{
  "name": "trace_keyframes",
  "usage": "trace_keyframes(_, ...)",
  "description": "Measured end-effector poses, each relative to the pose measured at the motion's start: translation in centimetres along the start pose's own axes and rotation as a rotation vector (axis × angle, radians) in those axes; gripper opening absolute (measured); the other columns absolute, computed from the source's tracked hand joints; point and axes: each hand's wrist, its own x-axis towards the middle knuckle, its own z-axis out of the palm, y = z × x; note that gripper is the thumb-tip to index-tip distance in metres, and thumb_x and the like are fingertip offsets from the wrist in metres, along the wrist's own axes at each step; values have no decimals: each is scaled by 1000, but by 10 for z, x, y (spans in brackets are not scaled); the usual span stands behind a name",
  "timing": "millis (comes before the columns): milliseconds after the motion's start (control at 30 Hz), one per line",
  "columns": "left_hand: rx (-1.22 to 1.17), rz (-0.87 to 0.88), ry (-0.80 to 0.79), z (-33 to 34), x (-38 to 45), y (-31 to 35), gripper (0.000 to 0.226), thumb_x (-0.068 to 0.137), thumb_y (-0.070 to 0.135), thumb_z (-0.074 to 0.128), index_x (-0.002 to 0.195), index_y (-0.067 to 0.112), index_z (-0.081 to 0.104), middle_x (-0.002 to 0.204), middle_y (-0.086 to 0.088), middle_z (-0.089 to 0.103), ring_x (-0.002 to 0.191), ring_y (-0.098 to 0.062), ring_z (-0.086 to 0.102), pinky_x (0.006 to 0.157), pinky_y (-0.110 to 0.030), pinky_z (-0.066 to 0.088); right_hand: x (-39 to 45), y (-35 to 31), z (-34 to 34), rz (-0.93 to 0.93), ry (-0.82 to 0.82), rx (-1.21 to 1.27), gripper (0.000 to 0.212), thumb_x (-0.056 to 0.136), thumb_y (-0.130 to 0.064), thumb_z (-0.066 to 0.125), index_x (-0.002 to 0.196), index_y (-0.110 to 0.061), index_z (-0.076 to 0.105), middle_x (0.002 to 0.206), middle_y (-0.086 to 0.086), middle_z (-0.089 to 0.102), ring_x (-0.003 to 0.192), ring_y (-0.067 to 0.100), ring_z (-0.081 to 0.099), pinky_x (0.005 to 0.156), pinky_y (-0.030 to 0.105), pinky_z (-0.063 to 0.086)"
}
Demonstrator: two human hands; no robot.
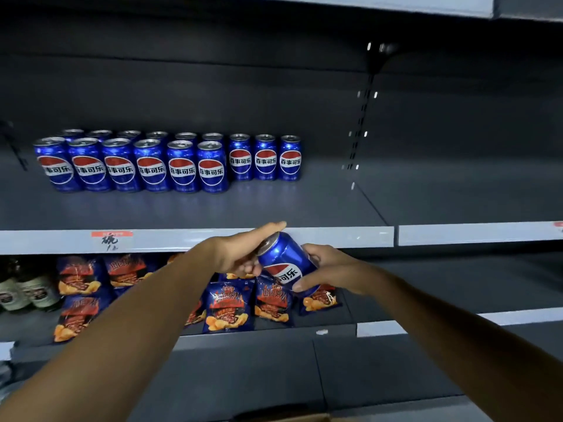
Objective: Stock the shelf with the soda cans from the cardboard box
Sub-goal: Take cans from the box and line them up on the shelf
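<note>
- The blue Pepsi can [285,263] is in the air in front of the price rail of the shelf [304,208], below the shelf's deck level and not yet over it.
- Its long axis is tilted well off upright: the silver top points up and to the left, toward the left hand, and the base points down and to the right; the logo faces the camera.
- The right hand [330,271] is curled round the lower body, thumb across the front. The left hand [243,252] cups the top end, index finger stretched over the rim. Both hands clamp the one can, close together.
- Risk, as I judge it: set down at this tilt, the can would land on its base edge and roll or topple; it needs turning upright first.
- A low lift could knock the can against the rail [335,237], since it sits level with it.
- The stocked cans [170,162] stand in two rows at the left, the back row running three further right. Sliding the new can in carelessly beside the front row's last can [212,169] could nudge neighbours and domino them.
- Chip bags [228,306] lie on the shelf below; a dropped can would fall among them.
</note>
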Motion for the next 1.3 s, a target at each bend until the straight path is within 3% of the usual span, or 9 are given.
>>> trace_keyframes(167,-174,103,3,-20,-4,15,64,80,74,39,63,14,52,42,4,39,33,-3,31,35,-13,25,10,-21,-5,-46,28,217,49,74,-5,77,119,-17,58,112,5,70,105,22,67,98,41,50)
trace_keyframes(300,-223,183,-18,-38,-13,29,55,69,70,48,56,17,53,50,4,43,42,-5,35,40,-13,30,21,-36,-11,-67,48,345,52,69,-12,75,118,-18,58,111,4,71,106,22,65,95,38,49)
trace_keyframes(467,-125,289,-43,-58,-14,42,31,77,48,65,92,21,60,64,9,48,52,-2,38,47,-13,32,32,-50,-13,-109,98,513,46,69,-10,75,112,-16,61,108,4,71,102,20,66,90,36,51)
trace_keyframes(567,-169,351,9,-65,-13,45,18,83,41,66,94,27,65,79,12,62,66,-5,48,63,-18,43,36,-64,-13,-149,98,580,43,71,-12,68,113,-13,61,110,5,70,104,21,66,93,37,52)
trace_keyframes(700,-196,353,-21,-72,-15,45,28,81,39,67,104,25,65,107,5,70,103,-14,63,90,-31,48,45,-74,-15,-167,113,629,45,75,-9,71,119,-11,58,115,8,67,106,22,64,94,39,52)
trace_keyframes(833,-202,364,-37,-72,-14,41,39,81,30,69,118,30,56,119,5,65,113,-14,60,103,-40,44,53,-80,-15,-182,141,663,46,72,-16,67,117,-13,59,111,7,69,106,22,65,94,38,52)
trace_keyframes(1033,-175,369,-45,-71,-5,37,68,81,15,74,138,30,41,123,5,61,114,-12,59,100,-37,46,63,-81,-18,-177,179,676,51,74,-18,72,122,-16,56,121,10,66,115,26,60,98,41,47)
trace_keyframes(1133,-175,394,-19,-68,0,38,66,80,17,75,135,30,42,124,8,60,117,-12,55,102,-41,45,66,-84,-17,-169,199,703,47,72,-21,67,118,-18,57,119,9,66,113,24,60,96,39,47)
trace_keyframes(1300,-209,447,1,-63,7,39,48,79,17,76,117,34,52,120,8,63,116,-13,55,103,-44,44,75,-82,-17,-132,196,696,48,75,-23,67,121,-20,56,123,7,64,120,25,55,111,50,31)
